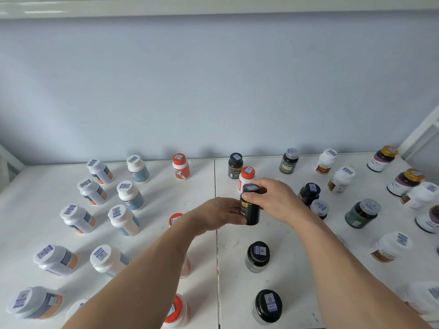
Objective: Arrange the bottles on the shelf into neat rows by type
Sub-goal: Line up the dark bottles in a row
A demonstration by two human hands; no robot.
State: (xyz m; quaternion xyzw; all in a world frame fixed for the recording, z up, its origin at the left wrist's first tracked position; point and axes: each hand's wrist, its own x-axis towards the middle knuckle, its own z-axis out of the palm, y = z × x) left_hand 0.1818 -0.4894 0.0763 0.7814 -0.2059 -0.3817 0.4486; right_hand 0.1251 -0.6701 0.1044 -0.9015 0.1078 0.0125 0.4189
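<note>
While both forearms reach over the front of the shelf (297, 269), the nearest danger is at the elbows; two black-lidded jars (258, 256) stand between the arms, and orange-capped bottles (177, 309) are partly hidden under the left forearm, so a careless pull back could, I think, knock one over or off the front edge; further in, the left hand (219, 216) is closed around the lower side of a dark bottle with a gold label (249, 210), and the right hand (273, 198) is closed over its cap from above, so the bottle is held by both, close above the middle of the shelf, and I cannot tell if its base touches the surface; just behind it an orange-capped white bottle (247, 178) stands very near the right fingers, and a push forward may tip it; beside the right wrist a dark bottle (310, 192) and a grey-capped one (319, 208) crowd closely; at the back, another black bottle (235, 165) waits by the wall, probably the row's far end.
</note>
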